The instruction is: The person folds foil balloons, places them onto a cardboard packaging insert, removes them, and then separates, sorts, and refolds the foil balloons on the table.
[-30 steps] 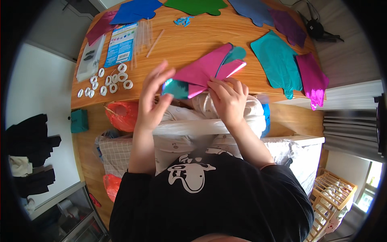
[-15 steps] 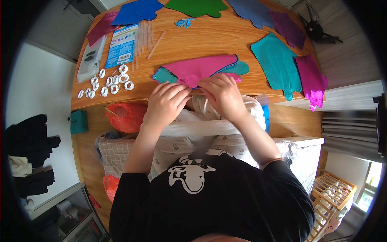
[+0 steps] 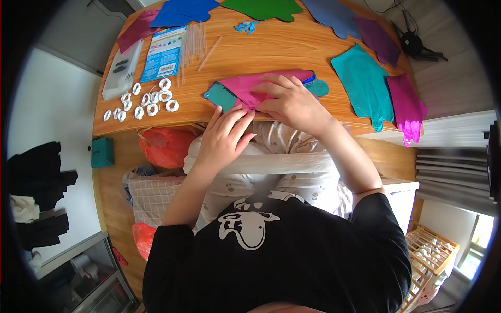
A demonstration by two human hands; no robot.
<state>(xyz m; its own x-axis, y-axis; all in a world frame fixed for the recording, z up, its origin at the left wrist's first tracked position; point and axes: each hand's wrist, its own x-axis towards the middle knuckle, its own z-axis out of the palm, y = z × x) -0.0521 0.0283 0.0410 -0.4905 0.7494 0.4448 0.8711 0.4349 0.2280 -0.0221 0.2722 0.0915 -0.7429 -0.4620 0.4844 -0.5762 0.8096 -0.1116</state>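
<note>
Black T-shirt (image 3: 292, 255), apparently pale patterned trousers (image 3: 302, 182).

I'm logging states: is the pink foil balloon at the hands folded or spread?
Folded: the pink foil balloon narrows in slanting folds toward the fingers, teal foil showing at both ends.

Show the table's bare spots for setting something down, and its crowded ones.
Widest: bare wood bounded by the small blue pieces, folded pink foil and flat teal foil. A narrow strip separates the white rolls from the pink foil. Crowded: the left end, with rolls, straws and packet, and near edge by left hand and right hand.
</note>
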